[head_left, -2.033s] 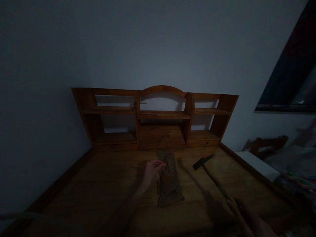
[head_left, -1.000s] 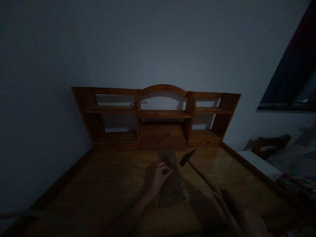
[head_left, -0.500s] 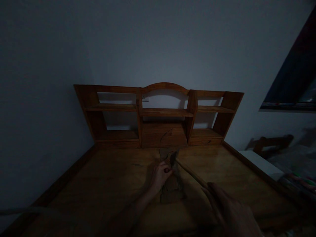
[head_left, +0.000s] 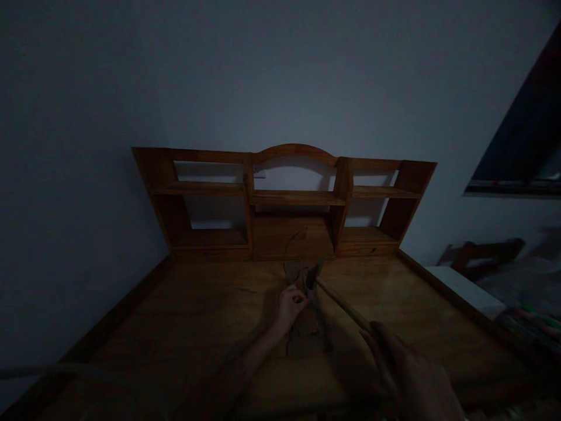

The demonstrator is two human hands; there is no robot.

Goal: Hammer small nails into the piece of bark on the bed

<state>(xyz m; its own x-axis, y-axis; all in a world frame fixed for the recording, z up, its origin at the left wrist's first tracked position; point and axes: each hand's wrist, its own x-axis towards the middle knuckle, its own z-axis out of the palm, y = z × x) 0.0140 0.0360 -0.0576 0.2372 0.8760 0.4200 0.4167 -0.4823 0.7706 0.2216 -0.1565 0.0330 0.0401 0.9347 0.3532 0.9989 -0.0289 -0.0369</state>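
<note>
In my right hand (head_left: 405, 365) is the wooden handle of a hammer (head_left: 344, 305); the fingers wrap round its lower end. The dark hammer head (head_left: 313, 276) is tilted just beyond and to the right of my left fingertips. My left hand (head_left: 287, 309) is closed in a pinch, thumb against forefinger, over a flat brown piece (head_left: 307, 345) with ragged edges. What the left fingers hold, if anything, is too small and dark to make out. The brown piece lies on the wooden desk top (head_left: 197, 310).
A wooden shelf unit (head_left: 295, 200) stands along the back of the desk against a pale wall (head_left: 280, 76). To the right are a white surface (head_left: 467, 289), a wooden chair back (head_left: 488, 252) and a dark window (head_left: 526, 123). A pale cable (head_left: 65, 368) runs at lower left.
The hammer head has risen and shifted slightly right, away from my left fingertips. My left hand keeps its pinch in nearly the same place.
</note>
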